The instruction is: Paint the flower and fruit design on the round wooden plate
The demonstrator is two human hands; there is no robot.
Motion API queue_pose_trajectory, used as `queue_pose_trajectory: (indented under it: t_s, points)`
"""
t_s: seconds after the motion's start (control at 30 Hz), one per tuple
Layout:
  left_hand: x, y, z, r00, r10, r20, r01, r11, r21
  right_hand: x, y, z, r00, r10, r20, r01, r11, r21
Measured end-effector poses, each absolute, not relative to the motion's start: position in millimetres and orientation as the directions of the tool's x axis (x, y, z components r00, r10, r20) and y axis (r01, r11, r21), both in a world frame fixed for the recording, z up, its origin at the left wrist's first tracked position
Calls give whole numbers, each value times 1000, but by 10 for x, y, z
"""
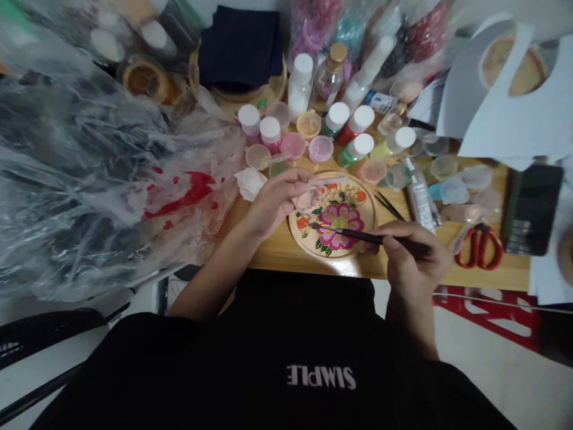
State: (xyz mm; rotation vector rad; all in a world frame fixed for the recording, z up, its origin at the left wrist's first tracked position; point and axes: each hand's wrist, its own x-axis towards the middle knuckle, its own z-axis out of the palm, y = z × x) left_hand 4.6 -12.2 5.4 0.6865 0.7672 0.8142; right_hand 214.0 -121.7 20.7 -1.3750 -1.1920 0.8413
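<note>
My left hand (280,200) grips a small clear plastic cup (308,200) by its side, tilted above the upper left of a round wooden plate (295,236). What the cup contains is hard to make out; it looks pale pink. The plate bears a magenta flower (341,226) with a yellow centre, green leaves and orange blooms edged in gold. In my right hand (414,257) is a thin dark-handled paintbrush (358,235), held between thumb and fingers. Its tip points left, over the plate's left part, just below the cup.
Small paint cups (293,146) and white-capped paint bottles (356,149) stand behind the plate. To the right lie tweezers (389,206), a white tube (419,197), red-handled scissors (480,248) and a dark phone (535,209). Plastic sheeting (111,179) covers the left side; a crumpled tissue (250,182) lies nearby.
</note>
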Motion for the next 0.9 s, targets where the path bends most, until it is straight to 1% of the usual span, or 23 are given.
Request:
queue_pose_trajectory:
  t_s: [0.13,0.37,0.53,0.7,0.9]
  points:
    - [43,-115,34,467,829,-308,-384,504,774,2147,-1217,199,251,956,153,200,103,-974]
    - [10,-123,-11,455,837,-305,-337,479,811,2153,-1220,175,289,946,144,210,84,-974]
    - [20,-119,2,451,837,-309,-360,488,796,2151,-1218,185,232,962,146,212,96,-973]
    - [31,-118,18,455,835,-310,-373,494,785,2140,-1224,196,252,957,142,206,90,-974]
    - [32,-121,19,445,840,-311,-358,485,798,2136,-1222,191,222,964,146,204,101,-974]
